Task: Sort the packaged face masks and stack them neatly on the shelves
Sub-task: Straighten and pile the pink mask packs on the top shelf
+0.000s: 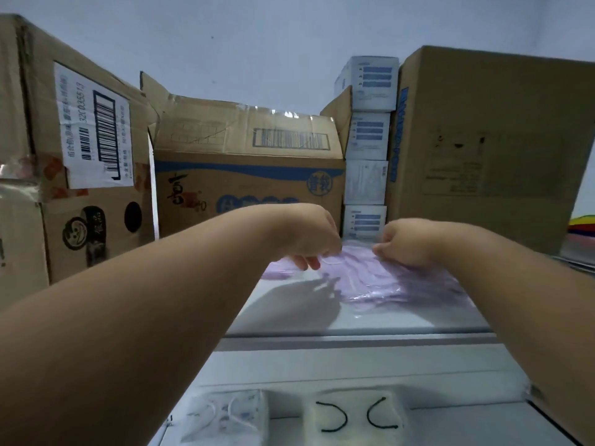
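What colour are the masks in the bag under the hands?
Light purple, seen in the head view: the bag of masks lies on the top shelf.

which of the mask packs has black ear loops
The pale pack at bottom centre, lower level; the white pack beside it has white loops, and the purple packs are up top.

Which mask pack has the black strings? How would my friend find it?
Start at the white shelf and drop to the level below its front edge. Two mask packs lie there side by side. Yours is the right-hand pack, with two curved black ear loops; the left-hand pack has white loops.
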### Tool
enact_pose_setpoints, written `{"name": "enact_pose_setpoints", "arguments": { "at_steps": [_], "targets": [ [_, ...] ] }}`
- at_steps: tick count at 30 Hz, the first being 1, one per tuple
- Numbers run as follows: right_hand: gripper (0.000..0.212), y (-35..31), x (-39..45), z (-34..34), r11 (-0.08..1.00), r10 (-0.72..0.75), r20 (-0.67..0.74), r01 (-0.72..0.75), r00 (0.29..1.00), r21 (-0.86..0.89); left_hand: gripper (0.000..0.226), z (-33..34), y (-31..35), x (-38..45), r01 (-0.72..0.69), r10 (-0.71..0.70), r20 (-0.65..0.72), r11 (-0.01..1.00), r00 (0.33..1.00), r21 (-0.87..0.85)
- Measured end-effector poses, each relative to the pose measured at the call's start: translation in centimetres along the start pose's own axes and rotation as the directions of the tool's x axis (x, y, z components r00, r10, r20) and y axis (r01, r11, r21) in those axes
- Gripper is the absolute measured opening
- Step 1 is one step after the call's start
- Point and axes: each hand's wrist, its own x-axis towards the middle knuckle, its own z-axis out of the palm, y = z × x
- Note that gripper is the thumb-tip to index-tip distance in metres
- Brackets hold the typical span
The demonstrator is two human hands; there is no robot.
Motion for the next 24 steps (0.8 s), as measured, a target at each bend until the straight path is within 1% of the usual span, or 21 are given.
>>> {"name": "enact_pose_setpoints", "arguments": {
  "at_steps": [2,3,5,7,10,12,13,15,16,17,19,20,21,22,24],
  "targets": [
    [0.054,1.3,0.0,0.7,0.999,0.029,0.066,-0.032,0.997,0.037,0.024,1.0,1.4,0.9,0.036,-0.037,0.090,0.999,0.995,0.018],
    [0.056,1.7,0.0,1.1,0.996,0.026,0.073,-0.032,0.997,0.085,0.027,1.5,1.9,1.4,0.063,-0.063,0.114,0.998,0.991,0.008],
    [0.054,2.1,-0.1,1.2,0.977,0.011,0.034,-0.018,0.999,0.212,0.030,2.3,2.5,2.4,0.131,-0.125,0.124,0.990,0.984,-0.045],
    [0.045,2.2,-0.2,1.0,0.944,-0.016,-0.028,0.024,0.999,0.329,0.031,2.9,2.7,3.3,0.185,-0.172,0.094,0.970,0.981,-0.157],
    [0.021,2.5,0.1,1.3,0.883,-0.036,-0.132,0.093,0.991,0.461,0.026,3.7,2.9,4.1,0.224,-0.243,-0.019,0.918,0.970,-0.327],
    [0.008,2.7,0.4,1.9,0.803,-0.014,-0.174,0.115,0.985,0.585,0.024,4.3,2.6,4.4,0.246,-0.312,-0.076,0.858,0.947,-0.450],
    [0.006,2.8,0.5,2.2,0.738,-0.009,-0.183,0.130,0.983,0.662,0.023,4.5,2.4,4.5,0.252,-0.343,-0.090,0.822,0.935,-0.511],
    [0.012,2.8,0.5,2.6,0.588,-0.035,-0.177,0.164,0.984,0.792,0.018,4.9,2.0,4.6,0.251,-0.389,-0.100,0.749,0.916,-0.614],
    [0.015,2.8,0.5,2.8,0.529,-0.060,-0.182,0.186,0.981,0.828,0.017,4.9,1.8,4.7,0.234,-0.397,-0.111,0.720,0.911,-0.653],
    [0.017,2.7,0.6,2.9,0.486,-0.081,-0.197,0.211,0.977,0.848,0.024,4.9,1.7,4.6,0.200,-0.395,-0.128,0.687,0.910,-0.698],
    [0.018,2.6,0.7,2.9,0.418,-0.089,-0.237,0.252,0.967,0.873,0.064,4.6,1.4,4.7,0.133,-0.375,-0.140,0.613,0.916,-0.779],
    [0.020,2.6,0.7,2.9,0.387,-0.077,-0.255,0.265,0.964,0.883,0.079,4.5,1.0,4.7,0.107,-0.362,-0.140,0.585,0.922,-0.804],
    [0.023,2.6,0.7,2.8,0.366,-0.058,-0.268,0.271,0.962,0.890,0.084,4.3,0.8,4.6,0.076,-0.344,-0.152,0.567,0.927,-0.820],
    [0.028,2.6,0.8,2.7,0.359,-0.029,-0.278,0.270,0.960,0.893,0.084,4.2,0.7,4.5,0.045,-0.338,-0.183,0.567,0.923,-0.822],
    [0.038,2.9,1.0,2.7,0.407,0.051,-0.276,0.232,0.960,0.883,0.082,4.0,0.4,4.3,-0.007,-0.324,-0.245,0.591,0.914,-0.807]
  ]
}}
